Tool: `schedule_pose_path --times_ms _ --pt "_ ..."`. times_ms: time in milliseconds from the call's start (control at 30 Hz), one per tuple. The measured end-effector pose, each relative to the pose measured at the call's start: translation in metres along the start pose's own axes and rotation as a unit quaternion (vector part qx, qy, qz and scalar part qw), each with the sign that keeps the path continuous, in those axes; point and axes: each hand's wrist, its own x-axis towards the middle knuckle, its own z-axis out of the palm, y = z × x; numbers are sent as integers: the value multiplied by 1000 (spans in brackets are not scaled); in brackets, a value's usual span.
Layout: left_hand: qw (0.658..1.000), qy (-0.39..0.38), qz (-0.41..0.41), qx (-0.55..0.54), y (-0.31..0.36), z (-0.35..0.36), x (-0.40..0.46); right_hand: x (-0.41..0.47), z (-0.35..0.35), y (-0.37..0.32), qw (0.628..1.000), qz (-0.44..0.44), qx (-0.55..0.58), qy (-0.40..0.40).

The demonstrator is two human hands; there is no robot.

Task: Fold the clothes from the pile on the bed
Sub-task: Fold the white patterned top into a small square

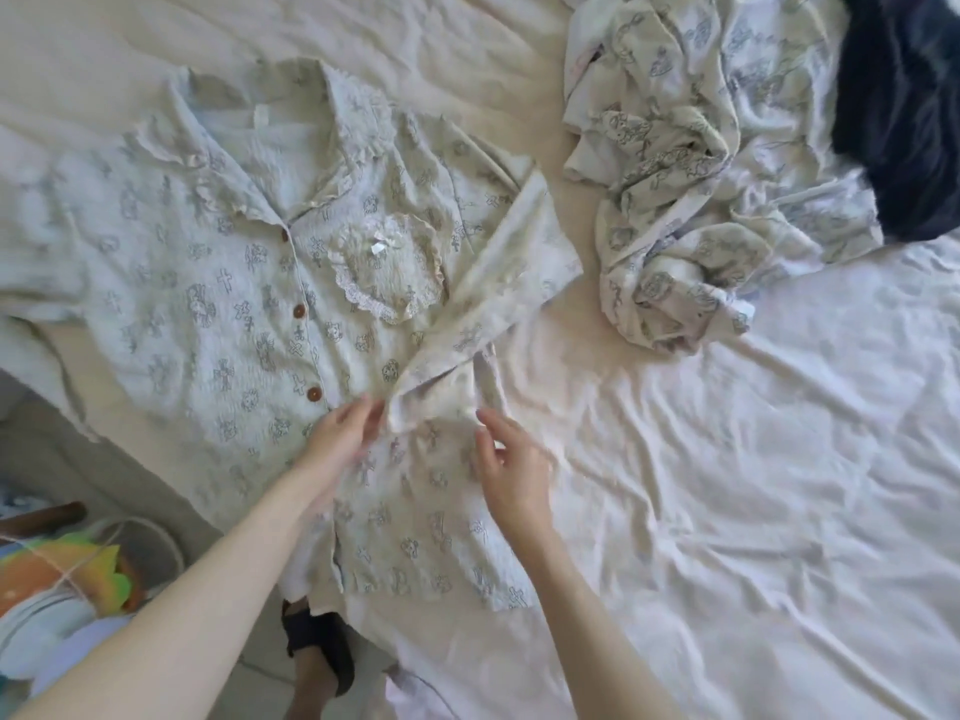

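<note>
A printed pyjama shirt [208,283] lies face up on the bed [727,485], its small white neck label [261,116] unreadable; the left hand [340,433] pinches the folded-in sleeve's [483,304] cuff; the right hand [511,472] hovers beside it, fingers loosely spread, holding nothing; the crumpled pile [691,163] lies well apart.

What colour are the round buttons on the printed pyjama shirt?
Reddish brown: the round buttons on the printed pyjama shirt, head view.
</note>
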Motion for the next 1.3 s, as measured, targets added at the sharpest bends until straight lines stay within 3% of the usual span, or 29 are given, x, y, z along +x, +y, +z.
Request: schedule_pose_path --times_ms 67,133,200,267,333,433,500,567,633,700,767,833,900,967,1067,1133,1200,1300 --pt "993 -69 -20 -94 7 4 -2 -11 3 22 999 38 -30 20" --pt "991 -93 -28 -97 16 16 1 -15 1 46 979 -1 -201 -20" --pt "998 -30 -31 -50 24 31 7 -13 -1 64 948 -8 -306 -86" --pt "998 61 -13 13 31 41 10 -8 -1 73 932 3 -341 -121" --pt "982 148 70 95 38 37 4 -2 -2 75 926 10 -352 -136" --pt "903 230 293 211 44 -1 -28 1 0 75 920 21 -364 -140" --pt "800 291 409 328 35 -37 -51 1 1 74 919 29 -364 -147" --pt "704 335 451 434 14 -67 -71 0 1 72 920 32 -363 -146" --pt "674 321 420 516 -14 -82 -85 0 2 65 925 36 -350 -142" --pt "694 223 320 605 -37 -86 -88 1 4 53 939 62 -313 -131" --pt "711 94 152 681 -50 -88 -82 4 5 37 955 97 -259 -103" --pt "733 15 81 676 -56 -94 -63 9 6 20 965 116 -229 -53" --pt "776 -25 98 622 -44 -95 -42 16 6 -2 974 114 -195 22" --pt "848 -2 174 500 -23 -94 -16 26 6 -25 983 95 -136 80" --pt "925 11 218 311 20 -85 25 58 10 -58 985 143 48 83" --pt "945 0 205 256 44 -75 51 83 13 -69 966 198 153 56" --pt "946 -42 174 271 53 -67 68 101 19 -74 952 233 196 44" --pt "942 -118 165 266 40 -68 65 113 30 -77 927 258 259 81"
